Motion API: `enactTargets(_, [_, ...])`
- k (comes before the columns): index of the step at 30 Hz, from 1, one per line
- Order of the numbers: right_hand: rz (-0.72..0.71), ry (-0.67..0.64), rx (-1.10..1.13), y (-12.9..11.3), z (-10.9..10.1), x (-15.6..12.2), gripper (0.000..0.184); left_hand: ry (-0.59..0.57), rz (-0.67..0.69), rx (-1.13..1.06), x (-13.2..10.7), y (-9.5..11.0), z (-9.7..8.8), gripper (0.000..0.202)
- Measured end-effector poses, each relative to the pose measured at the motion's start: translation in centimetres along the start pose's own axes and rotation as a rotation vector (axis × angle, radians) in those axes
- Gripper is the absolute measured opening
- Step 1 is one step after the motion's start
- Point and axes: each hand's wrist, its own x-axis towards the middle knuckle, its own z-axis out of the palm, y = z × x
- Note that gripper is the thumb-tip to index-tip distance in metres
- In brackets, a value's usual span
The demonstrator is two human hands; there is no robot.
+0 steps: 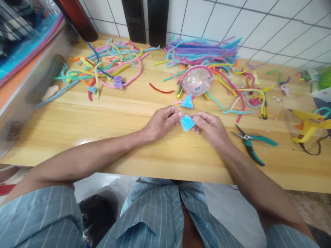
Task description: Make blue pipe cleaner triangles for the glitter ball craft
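Note:
A small blue piece of pipe cleaner folded into ridged rows (pixel 187 123) is held just above the wooden table between my two hands. My left hand (pixel 165 120) pinches its left corner, and my right hand (pixel 208 125) grips the right side with thumb and fingers. Just beyond them lies a second blue ridged piece (pixel 187 102), narrower at its far end. Behind that sits a clear round bowl with a pink rim (pixel 197 81), with small bits inside. A red pipe cleaner (pixel 161 89) rests to the left of the bowl.
Pliers with green handles (pixel 252 143) lie open right of my right hand, and a yellow glue gun (pixel 309 125) lies farther right. A bundle of pipe cleaners (pixel 203 51) is by the tiled wall. Loose coloured pipe cleaners (pixel 134 75) spread left. A plastic bin (pixel 49 75) stands at the left edge.

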Motion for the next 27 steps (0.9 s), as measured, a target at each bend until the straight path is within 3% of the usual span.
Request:
enactTargets(10, [-0.110, 0.064, -0.090, 0.9, 0.9, -0.1, 0.029, -0.067, 0.012, 0.118, -0.4, 0.3, 0.1, 0.050])
enactTargets(14, [-0.108, -0.015, -0.068, 1.3, 1.1, -0.2, 0.029, -0.088, 0.024, 0.199, -0.7, 0.4, 0.0, 0.053])
enactTargets(22, [-0.080, -0.028, -0.076, 1.3, 1.1, -0.2, 0.033, -0.099, 0.055, 0.245, -0.6, 0.6, 0.1, 0.060])
enactTargets(24, [-0.071, -0.010, -0.100, 1.5, 1.0, -0.1, 0.035, -0.074, 0.078, 0.284, -0.5, 0.2, -0.3, 0.059])
enactTargets(27, [-0.145, 0.090, -0.284, 1.5, 0.7, -0.1, 0.037, 0.047, 0.239, 0.383, -0.3, -0.5, -1.2, 0.063])
